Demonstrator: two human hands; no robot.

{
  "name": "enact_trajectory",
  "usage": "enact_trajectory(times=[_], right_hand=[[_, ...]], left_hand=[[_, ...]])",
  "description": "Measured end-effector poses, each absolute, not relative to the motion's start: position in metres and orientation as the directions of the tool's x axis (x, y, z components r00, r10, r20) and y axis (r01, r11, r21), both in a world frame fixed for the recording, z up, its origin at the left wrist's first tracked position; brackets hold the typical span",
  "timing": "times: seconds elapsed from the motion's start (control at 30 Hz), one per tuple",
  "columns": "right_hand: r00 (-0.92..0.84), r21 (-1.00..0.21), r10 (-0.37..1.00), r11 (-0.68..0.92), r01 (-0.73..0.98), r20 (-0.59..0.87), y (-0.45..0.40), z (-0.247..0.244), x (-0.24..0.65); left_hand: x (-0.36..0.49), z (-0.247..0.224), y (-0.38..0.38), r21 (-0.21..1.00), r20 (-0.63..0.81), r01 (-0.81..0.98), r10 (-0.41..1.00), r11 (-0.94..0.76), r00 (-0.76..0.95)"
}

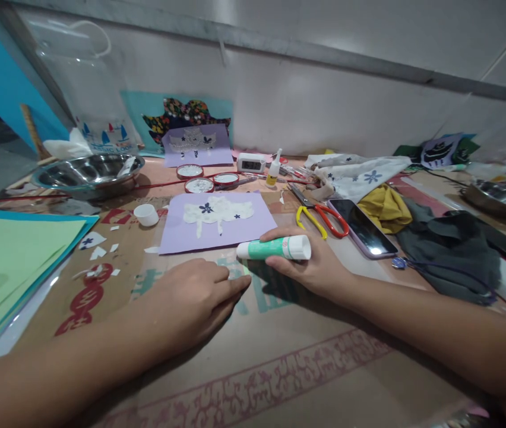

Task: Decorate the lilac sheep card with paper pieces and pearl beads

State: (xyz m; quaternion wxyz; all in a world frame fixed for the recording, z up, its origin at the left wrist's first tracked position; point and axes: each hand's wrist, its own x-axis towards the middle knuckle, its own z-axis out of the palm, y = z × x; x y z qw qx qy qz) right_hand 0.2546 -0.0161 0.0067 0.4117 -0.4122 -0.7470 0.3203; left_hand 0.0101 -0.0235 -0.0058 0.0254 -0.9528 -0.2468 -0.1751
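My right hand (319, 261) is closed round a green and white glue stick (266, 248), which lies level just in front of the purple paper (175, 223). A white scalloped fabric cutout (228, 211) with dark blue flowers and two thin legs lies on that paper. My left hand (199, 297) rests low over the cardboard, index finger pointing right towards the glue stick, the other fingers curled in. Whatever its fingertips pinch, if anything, is hidden. A white cap (146, 215) sits left of the purple paper. Small white fabric scraps (98, 253) lie on the cardboard at the left.
Red and yellow scissors (313, 214) and a phone (362, 229) lie beyond my right hand. Behind stand a small glue bottle (273, 172), round red-rimmed dishes (199, 185) and a metal bowl (90, 178). Cloths (440, 249) are heaped right; coloured paper sheets (21, 255) lie left.
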Motion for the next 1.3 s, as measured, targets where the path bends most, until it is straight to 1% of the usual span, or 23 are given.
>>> enact_trajectory(times=[0.1, 0.17, 0.27, 0.33, 0.4, 0.63, 0.77, 0.93, 1.03, 1.13, 1.3], right_hand=[[-0.279, -0.788, 0.864, 0.498, 0.361, 0.418, -0.0167, 0.0058, 0.2574], [-0.25, -0.798, 0.865, 0.5, 0.338, 0.435, -0.0182, 0.0063, 0.2597], [-0.277, -0.838, 0.887, 0.448, 0.312, 0.37, -0.0203, 0.0079, 0.2608], [-0.313, -0.856, 0.897, 0.409, 0.317, 0.313, -0.0206, 0.0089, 0.2594], [-0.326, -0.862, 0.901, 0.391, 0.324, 0.286, -0.0197, 0.009, 0.2572], [-0.305, -0.773, 0.857, 0.509, 0.379, 0.415, -0.0181, 0.0057, 0.2557], [-0.274, -0.755, 0.84, 0.542, 0.37, 0.468, -0.0209, 0.0072, 0.2606], [-0.365, -0.799, 0.867, 0.47, 0.375, 0.339, -0.0217, 0.01, 0.259], [-0.353, -0.81, 0.88, 0.446, 0.381, 0.318, -0.0205, 0.0098, 0.255], [-0.34, -0.796, 0.876, 0.462, 0.391, 0.341, -0.0196, 0.0082, 0.2538], [-0.269, -0.773, 0.849, 0.526, 0.354, 0.454, -0.0204, 0.0072, 0.2585]], left_hand=[[0.0103, -0.0054, -0.023, 0.024, 0.357, 0.483, 0.459, -0.875, 0.813], [0.0099, -0.006, -0.023, 0.019, 0.36, 0.488, 0.462, -0.872, 0.811], [0.0089, -0.0075, -0.0232, 0.021, 0.353, 0.493, 0.468, -0.87, 0.81], [0.0087, -0.0081, -0.0233, 0.023, 0.352, 0.494, 0.469, -0.869, 0.81], [0.0092, -0.0079, -0.0233, 0.023, 0.351, 0.489, 0.465, -0.872, 0.813], [0.0103, -0.0053, -0.0238, 0.011, 0.353, 0.488, 0.46, -0.873, 0.815], [0.01, -0.0054, -0.0245, 0.019, 0.356, 0.488, 0.462, -0.872, 0.812], [0.0093, -0.0071, -0.0233, 0.034, 0.348, 0.481, 0.462, -0.876, 0.816], [0.0085, -0.0083, -0.0233, 0.032, 0.335, 0.484, 0.465, -0.875, 0.819], [0.0085, -0.008, -0.0236, 0.034, 0.339, 0.491, 0.473, -0.87, 0.813], [0.0097, -0.0056, -0.0227, 0.025, 0.336, 0.491, 0.47, -0.871, 0.816]])
